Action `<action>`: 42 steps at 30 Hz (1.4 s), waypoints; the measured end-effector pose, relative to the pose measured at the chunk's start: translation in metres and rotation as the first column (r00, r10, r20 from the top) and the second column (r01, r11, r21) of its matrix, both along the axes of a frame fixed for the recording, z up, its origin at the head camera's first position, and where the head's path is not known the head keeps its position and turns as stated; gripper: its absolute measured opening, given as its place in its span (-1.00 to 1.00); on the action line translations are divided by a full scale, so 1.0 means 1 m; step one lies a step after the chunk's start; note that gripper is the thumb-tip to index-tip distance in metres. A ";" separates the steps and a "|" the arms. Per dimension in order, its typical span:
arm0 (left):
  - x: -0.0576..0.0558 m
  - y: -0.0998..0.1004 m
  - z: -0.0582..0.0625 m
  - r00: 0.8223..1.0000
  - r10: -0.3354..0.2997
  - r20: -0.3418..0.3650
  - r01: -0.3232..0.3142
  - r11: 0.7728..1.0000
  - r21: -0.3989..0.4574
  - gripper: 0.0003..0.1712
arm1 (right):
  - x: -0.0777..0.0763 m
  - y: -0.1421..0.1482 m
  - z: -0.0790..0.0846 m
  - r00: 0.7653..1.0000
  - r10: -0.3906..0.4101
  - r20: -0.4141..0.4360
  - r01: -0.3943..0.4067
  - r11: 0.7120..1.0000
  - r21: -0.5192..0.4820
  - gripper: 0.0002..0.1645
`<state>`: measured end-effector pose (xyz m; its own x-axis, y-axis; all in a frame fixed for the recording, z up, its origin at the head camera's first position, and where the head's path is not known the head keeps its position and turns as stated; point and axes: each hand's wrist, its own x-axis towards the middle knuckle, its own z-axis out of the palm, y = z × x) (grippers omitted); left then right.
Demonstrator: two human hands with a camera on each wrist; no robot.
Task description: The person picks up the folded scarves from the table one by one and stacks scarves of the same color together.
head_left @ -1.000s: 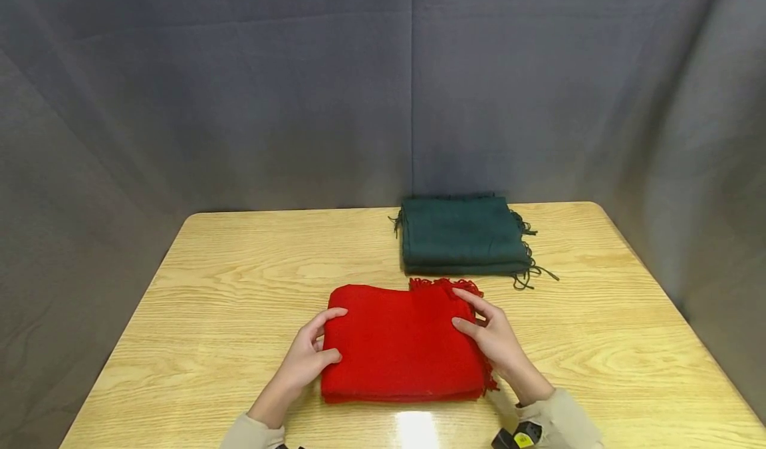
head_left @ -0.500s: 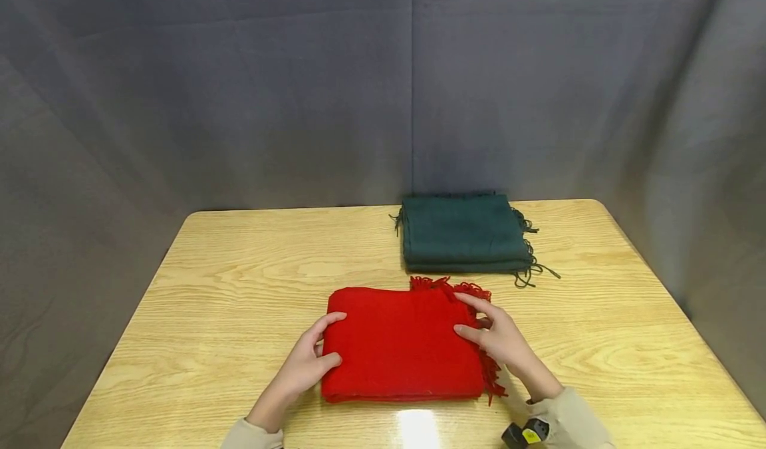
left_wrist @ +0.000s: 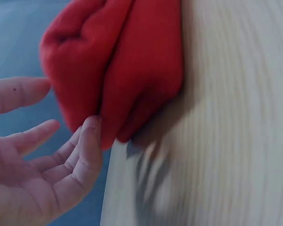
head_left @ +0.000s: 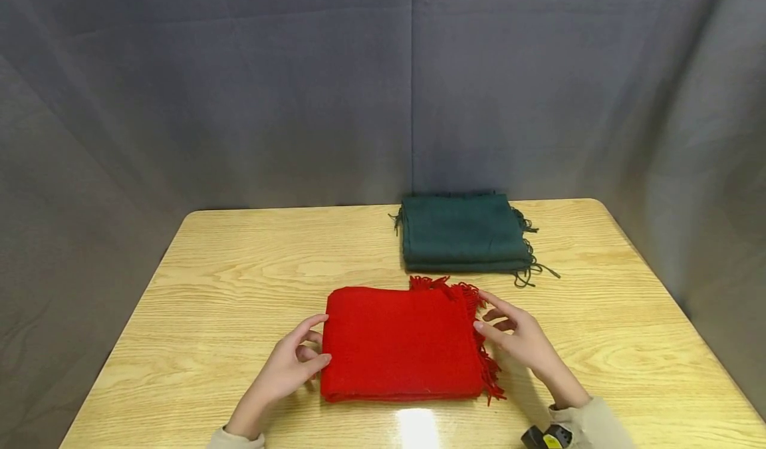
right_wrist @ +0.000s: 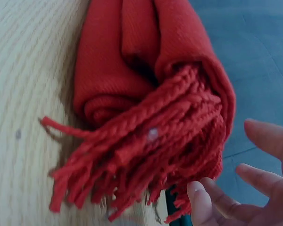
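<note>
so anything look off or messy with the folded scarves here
Mostly tidy. The red scarf is folded flat, but its fringe splays loosely past the right edge. A few tassels also trail from the green scarf.

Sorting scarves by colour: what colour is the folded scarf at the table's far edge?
Dark green scarf, fringed; clearest in the head view.

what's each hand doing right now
Left hand: open, fingertips at the red scarf's left edge.
Right hand: open, beside its fringe, holding nothing.
</note>
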<state>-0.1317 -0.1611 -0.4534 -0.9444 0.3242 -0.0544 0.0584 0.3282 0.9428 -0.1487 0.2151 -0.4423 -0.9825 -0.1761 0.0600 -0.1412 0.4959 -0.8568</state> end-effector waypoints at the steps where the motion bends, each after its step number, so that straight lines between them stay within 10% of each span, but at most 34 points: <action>1: 0.000 -0.003 0.000 1.000 -0.005 -0.008 0.005 1.000 0.007 -0.31 | 0.001 0.001 0.000 1.000 0.002 -0.002 -0.002 1.000 0.007 -0.33; 12: -0.004 -0.015 0.000 0.996 -0.050 0.071 0.044 0.995 0.086 -0.19 | 0.006 0.011 -0.007 0.984 0.151 0.095 -0.148 0.988 -0.040 0.02; 26: -0.021 -0.011 -0.015 0.933 -0.180 0.311 0.061 0.932 0.357 -0.04 | 0.001 0.002 -0.019 0.937 0.241 0.251 -0.187 0.957 -0.221 0.11; 42: -0.022 -0.001 -0.021 0.943 -0.205 0.263 0.079 0.903 0.421 -0.08 | 0.002 -0.005 -0.029 0.959 0.268 0.087 -0.240 0.939 -0.248 0.06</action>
